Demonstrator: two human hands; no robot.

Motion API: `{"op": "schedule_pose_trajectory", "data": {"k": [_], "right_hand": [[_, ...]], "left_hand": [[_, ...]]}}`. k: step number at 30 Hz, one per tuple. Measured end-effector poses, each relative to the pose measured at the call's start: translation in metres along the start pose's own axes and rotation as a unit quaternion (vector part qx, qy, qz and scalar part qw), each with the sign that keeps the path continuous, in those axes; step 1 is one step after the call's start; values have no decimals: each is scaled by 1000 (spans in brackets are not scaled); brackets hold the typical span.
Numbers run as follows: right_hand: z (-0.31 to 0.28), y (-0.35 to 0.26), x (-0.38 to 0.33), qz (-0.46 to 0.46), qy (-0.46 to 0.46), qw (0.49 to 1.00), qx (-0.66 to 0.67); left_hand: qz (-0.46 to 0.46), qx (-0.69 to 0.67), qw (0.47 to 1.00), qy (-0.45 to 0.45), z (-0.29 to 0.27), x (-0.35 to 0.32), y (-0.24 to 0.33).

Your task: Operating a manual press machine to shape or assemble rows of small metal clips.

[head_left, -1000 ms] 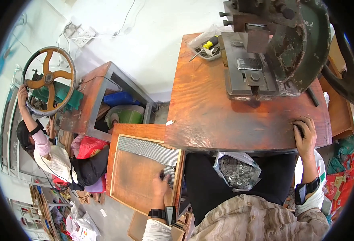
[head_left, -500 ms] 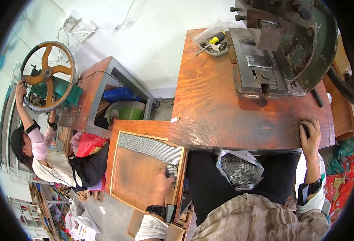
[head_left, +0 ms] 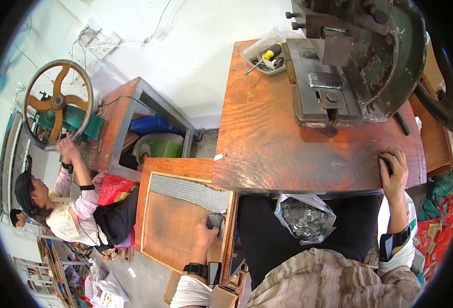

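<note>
My left hand [head_left: 205, 237] is in the shallow wooden tray [head_left: 172, 218], its fingers closed against a short stack of small ridged metal pieces [head_left: 215, 222] by the tray's right side. A long band of the same grey pieces [head_left: 188, 193] lies packed along the far side. At the right front of the wooden table, my right hand [head_left: 396, 172] rests with curled fingers around something dark that I cannot make out. In my lap sits a clear plastic bag [head_left: 305, 218] filled with small metal pieces.
A heavy green press [head_left: 373, 66] stands on the table [head_left: 267, 138], with a metal die block [head_left: 325, 80] at its base. Behind it, a plastic tub [head_left: 272, 64] holds a yellow-black screwdriver [head_left: 271, 52]. At left, a person [head_left: 70, 205] works at a handwheel [head_left: 58, 101].
The co-worker's raised hand has come down from the wheel's left rim to its lower edge, and the wheel has turned slightly. My hands stay nearly in place; the view has shifted a little.
</note>
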State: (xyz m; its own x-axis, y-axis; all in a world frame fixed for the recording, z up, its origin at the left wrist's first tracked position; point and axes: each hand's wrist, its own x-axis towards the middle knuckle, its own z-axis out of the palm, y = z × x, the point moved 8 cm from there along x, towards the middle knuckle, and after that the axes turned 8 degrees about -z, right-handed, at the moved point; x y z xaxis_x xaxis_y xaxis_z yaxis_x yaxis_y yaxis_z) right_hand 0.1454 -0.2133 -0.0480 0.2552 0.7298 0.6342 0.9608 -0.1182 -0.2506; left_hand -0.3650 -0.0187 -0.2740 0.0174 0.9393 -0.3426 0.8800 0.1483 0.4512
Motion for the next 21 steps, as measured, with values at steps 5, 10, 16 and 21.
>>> {"op": "schedule_pose_trajectory", "data": {"k": [5,10,16,21], "right_hand": [[2,0,2,4,-1,1000,7],[5,1,4,-3,9,1000,9],[-8,3,2,8,11,999,-32],[-5,-4,5,-15,30,999,-10]], "left_hand": [[5,-47,997,64,-12,5,-17],[-19,53,992,109,-9,11,-35],[-81,-149,982,78,-11,20,-65],[-18,-359,933,7,-106,-38,110]]}}
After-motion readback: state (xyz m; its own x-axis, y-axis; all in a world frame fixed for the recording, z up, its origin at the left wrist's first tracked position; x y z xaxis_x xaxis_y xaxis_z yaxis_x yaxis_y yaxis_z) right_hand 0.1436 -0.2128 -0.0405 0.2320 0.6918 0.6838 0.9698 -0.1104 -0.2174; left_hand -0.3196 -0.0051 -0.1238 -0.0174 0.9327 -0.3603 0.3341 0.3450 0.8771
